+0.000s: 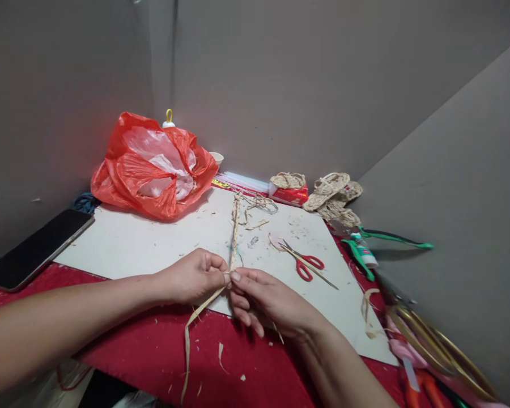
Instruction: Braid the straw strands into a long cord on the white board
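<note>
Braid (235, 232): narrow and pale, reaching from the hands toward the far edge of the board (136, 243); its near end is at the near edge, likely to slacken if both pinches ease at once.
Left hand (193, 277): thumb and forefinger closed on the near end of the braid; uneven tension here could skew the weave.
Right hand (276, 300): thumb and forefinger closed just beside the left fingertips, at the same end, other fingers loosely curled; whether a separate strand lies between the tips is too small to tell.
Strip (187, 345): hangs from the pinch past the near edge, over the cloth (140, 351); its free length could twist, or split if pulled hard while dry.
Loops (261, 204): loose beside the far end of the braid; a tug could tangle the two.
Scissors (304, 263): on the board, toward its right edge, blades slightly parted; a careless reach could meet the points.
Scrap (327, 277): lies against the scissor handles and could be dragged along if they are lifted.
Phone (38, 246): overlaps the board's left edge; a sweep of the left forearm might nudge it.
</note>
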Demonstrator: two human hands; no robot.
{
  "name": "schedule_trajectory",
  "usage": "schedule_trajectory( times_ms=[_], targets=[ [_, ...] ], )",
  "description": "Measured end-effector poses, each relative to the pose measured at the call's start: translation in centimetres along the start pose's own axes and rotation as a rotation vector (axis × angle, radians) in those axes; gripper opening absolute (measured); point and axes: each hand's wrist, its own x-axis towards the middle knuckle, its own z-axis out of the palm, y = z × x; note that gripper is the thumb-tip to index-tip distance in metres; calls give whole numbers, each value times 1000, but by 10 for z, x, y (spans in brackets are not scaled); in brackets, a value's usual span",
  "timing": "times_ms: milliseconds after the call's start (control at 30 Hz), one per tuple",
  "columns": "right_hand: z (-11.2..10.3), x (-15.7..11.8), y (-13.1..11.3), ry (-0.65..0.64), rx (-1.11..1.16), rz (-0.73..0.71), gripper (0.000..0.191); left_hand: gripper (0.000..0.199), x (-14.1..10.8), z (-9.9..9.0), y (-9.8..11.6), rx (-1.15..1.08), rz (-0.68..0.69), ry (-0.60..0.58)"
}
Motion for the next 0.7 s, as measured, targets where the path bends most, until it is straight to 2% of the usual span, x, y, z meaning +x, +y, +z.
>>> schedule_trajectory(
  times_ms=[167,300,500,600,700],
  targets=[
    [-2,1,-1,-69,142,49,39,18,1,-2,-4,56,2,-31],
    [-5,3,1,-68,118,5,35,17,2,-2,-5,92,-5,-29],
    [0,5,5,48,-24,-11,35,12,2,-1,-2,75,-46,10],
    [5,6,5,118,-91,1,35,14,1,1,-1,-11,-78,-30],
    [11,7,4,153,-42,-11,36,18,-1,4,-3,-65,-77,-61]
  ],
)
